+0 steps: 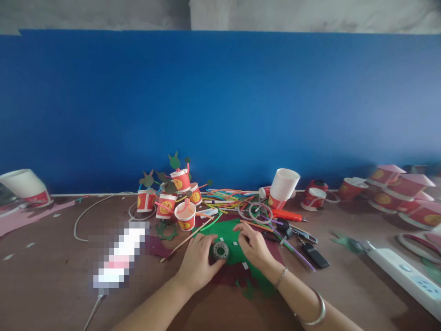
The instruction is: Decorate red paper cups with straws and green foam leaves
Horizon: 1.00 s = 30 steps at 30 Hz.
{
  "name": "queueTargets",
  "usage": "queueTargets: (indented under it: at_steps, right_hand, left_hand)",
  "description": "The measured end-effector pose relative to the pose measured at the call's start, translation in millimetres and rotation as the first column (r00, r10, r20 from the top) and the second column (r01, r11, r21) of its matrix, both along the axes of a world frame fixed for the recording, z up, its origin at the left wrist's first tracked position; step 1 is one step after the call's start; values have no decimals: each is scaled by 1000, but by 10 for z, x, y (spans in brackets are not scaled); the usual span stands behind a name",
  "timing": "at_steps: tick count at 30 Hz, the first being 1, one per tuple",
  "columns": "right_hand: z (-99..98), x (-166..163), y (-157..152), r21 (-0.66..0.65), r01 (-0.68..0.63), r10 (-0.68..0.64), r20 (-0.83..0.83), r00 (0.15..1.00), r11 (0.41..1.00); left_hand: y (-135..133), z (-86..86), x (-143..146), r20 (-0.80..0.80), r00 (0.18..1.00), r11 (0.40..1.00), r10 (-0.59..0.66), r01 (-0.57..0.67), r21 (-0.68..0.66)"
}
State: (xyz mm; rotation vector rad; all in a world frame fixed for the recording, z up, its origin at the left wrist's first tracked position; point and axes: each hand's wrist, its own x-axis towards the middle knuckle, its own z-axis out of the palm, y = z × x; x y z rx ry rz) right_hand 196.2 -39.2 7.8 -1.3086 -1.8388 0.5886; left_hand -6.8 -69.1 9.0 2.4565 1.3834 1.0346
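My left hand (198, 264) rests on the brown table, its fingers curled against a small grey tape roll (220, 251). My right hand (253, 246) lies just right of the roll, fingertips bent down onto a green paper sheet (223, 232) that bears small white tape bits. A dark red sheet (229, 275) lies under the green one. What the fingertips pinch is too small to make out.
Red paper cups with green cut-outs (174, 197) and several coloured straws (227, 197) lie behind. A white cup stack (283, 186), orange cutter (285, 214), keys, a black phone (315, 255) and a white power strip (404, 271) sit right. A white cable (86, 214) runs left.
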Motion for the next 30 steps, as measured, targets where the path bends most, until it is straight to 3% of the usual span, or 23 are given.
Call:
queueTargets:
  at_steps: [3, 6, 9, 12, 22, 26, 30]
  right_hand:
    - [-28, 31, 76, -77, 117, -134, -288, 948, 990]
    - [17, 65, 136, -131, 219, -255, -515, 818, 967]
    - [68, 114, 183, -138, 320, -329, -654, 681, 937]
    - [92, 177, 220, -125, 371, -340, -725, 599, 920]
    - [98, 298, 276, -117, 392, -355, -701, 619, 913]
    - [31, 279, 294, -104, 384, -343, -698, 629, 917]
    - [-11, 265, 295, -89, 357, -318, -682, 658, 930]
  left_hand:
    - [8, -16, 3, -12, 1000, 1000, -17, 17, -15]
    - [9, -27, -1, -17, 1000, 999, -25, 24, -35]
    - [8, -28, 1, -11, 1000, 998, -27, 26, -52]
    - [-4, -1, 6, 8, 999, 999, -33, 33, -37]
    - [-80, 120, -49, 59, 992, 983, -109, 99, 152]
    - [-101, 108, -43, -53, 962, 945, -267, 272, 184]
    - [-127, 97, -10, -259, 891, 909, -373, 407, 90]
